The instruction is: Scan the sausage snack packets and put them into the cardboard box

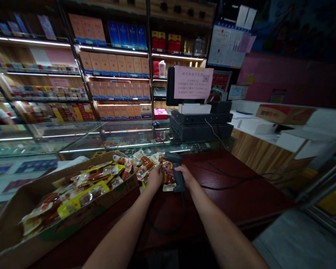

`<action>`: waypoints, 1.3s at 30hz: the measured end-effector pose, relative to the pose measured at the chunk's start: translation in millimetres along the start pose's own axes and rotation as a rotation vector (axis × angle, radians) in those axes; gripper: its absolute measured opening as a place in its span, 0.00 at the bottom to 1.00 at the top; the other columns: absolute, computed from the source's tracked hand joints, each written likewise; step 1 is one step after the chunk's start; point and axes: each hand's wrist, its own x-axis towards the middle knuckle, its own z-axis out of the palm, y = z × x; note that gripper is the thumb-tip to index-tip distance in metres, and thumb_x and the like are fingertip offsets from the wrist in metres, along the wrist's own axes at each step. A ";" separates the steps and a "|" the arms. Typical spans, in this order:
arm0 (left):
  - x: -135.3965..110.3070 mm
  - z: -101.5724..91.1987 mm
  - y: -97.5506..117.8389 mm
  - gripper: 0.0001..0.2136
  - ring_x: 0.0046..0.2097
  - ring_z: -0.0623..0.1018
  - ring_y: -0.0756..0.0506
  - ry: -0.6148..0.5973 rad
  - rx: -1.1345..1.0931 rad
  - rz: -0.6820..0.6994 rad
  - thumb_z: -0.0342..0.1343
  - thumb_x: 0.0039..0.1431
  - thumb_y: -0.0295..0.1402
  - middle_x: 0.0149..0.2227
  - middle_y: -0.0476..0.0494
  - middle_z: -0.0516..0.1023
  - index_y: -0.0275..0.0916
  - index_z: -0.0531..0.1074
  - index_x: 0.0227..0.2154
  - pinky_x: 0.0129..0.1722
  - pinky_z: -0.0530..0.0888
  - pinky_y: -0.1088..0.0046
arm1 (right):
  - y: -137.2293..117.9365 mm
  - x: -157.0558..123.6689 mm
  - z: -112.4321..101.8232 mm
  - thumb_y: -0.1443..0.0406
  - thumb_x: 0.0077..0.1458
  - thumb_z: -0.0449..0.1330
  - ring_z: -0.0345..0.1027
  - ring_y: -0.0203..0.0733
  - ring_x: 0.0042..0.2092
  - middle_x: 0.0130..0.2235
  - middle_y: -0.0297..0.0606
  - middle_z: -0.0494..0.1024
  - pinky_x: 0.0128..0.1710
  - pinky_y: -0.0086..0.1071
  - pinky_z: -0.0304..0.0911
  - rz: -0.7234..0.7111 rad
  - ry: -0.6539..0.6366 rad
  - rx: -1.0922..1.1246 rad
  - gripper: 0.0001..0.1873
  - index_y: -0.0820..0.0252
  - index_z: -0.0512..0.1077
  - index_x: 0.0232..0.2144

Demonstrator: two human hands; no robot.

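Observation:
My left hand (156, 177) is closed at the edge of a vacuum-packed snack (168, 168) with reddish-brown food inside. Right beside it, my right hand (186, 175) is wrapped on the handle of a dark grey barcode scanner (179, 178). The scanner's head lies over part of the packet, and its cable runs down onto the dark red table (212, 175). Beyond my left hand lies a pile of similar packets (145, 166). To the left, a long open cardboard box (92, 213) holds several more, among them a yellow-edged packet (84, 198).
Behind the table stands a glass display counter (81, 138). A monitor (170, 87) bearing a pink paper sign (193, 83) rises above black cash-register equipment (201, 129). Black cables (226, 186) cross the table's right side. Lit shelves of boxed goods (114, 65) fill the back; another person's arm (1, 114) shows far left.

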 end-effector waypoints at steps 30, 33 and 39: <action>-12.4 -12.5 -24.5 0.22 0.53 0.71 0.44 -0.076 -0.828 -0.047 0.48 0.52 0.32 0.50 0.41 0.73 0.42 0.65 0.52 0.52 0.68 0.63 | 31.4 -57.8 19.1 0.62 0.44 0.61 0.62 0.31 0.17 0.23 0.30 0.72 0.14 0.25 0.63 -0.006 -0.132 0.033 0.14 0.61 0.66 0.35; -11.9 -11.5 -26.1 0.20 0.54 0.71 0.44 -0.075 -0.809 -0.038 0.47 0.54 0.32 0.50 0.40 0.74 0.43 0.65 0.52 0.52 0.68 0.64 | 31.2 -57.8 19.4 0.62 0.44 0.61 0.62 0.32 0.17 0.22 0.30 0.71 0.13 0.25 0.62 -0.001 -0.125 0.038 0.14 0.61 0.66 0.34; -14.5 -12.3 -24.2 0.22 0.50 0.74 0.43 -0.033 -1.079 -0.147 0.51 0.50 0.28 0.49 0.41 0.74 0.42 0.65 0.50 0.49 0.71 0.61 | 32.0 -57.9 18.7 0.62 0.44 0.61 0.62 0.32 0.17 0.22 0.31 0.72 0.13 0.25 0.63 0.002 -0.129 0.063 0.14 0.62 0.66 0.33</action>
